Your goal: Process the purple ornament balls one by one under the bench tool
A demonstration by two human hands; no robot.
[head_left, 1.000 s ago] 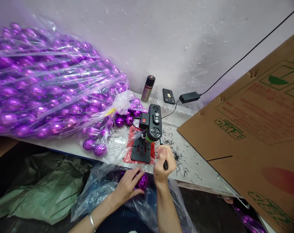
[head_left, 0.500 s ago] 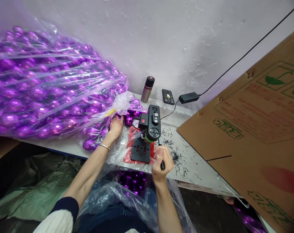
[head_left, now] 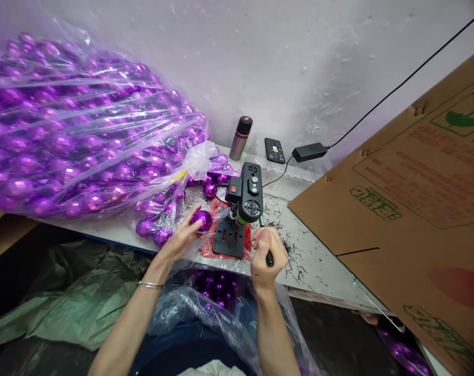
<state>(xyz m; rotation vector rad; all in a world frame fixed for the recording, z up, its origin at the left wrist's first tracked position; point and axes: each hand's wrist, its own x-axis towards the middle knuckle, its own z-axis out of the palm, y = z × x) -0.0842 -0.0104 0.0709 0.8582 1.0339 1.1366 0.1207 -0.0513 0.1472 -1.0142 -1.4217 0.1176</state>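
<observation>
Between the fingers of my left hand [head_left: 185, 235] is a shiny purple ball ornament [head_left: 201, 220], held just left of a small black bench press [head_left: 251, 190]. My right hand [head_left: 269, 256] is wrapped round the press's lever handle [head_left: 270, 259], whose black tip shows below the fist. The press has a flat black base plate [head_left: 228, 237] lying on a red sheet [head_left: 208, 249]. Behind my left hand, more purple balls spill from the mouth of a large clear plastic bag [head_left: 84, 141] full of them.
A bottle [head_left: 240, 138], a phone [head_left: 274, 150] and a black power adapter [head_left: 309, 152] with its cord stand along the wall. Small black bits [head_left: 299, 266] litter the table right of the press. A large cardboard box [head_left: 409, 209] leans in at the right. Below the table edge are more purple balls [head_left: 215, 287] in clear plastic.
My left hand has drawn back from the loose balls by the bag towards me, now with one purple ball in it. My right hand stays on the lever handle.
</observation>
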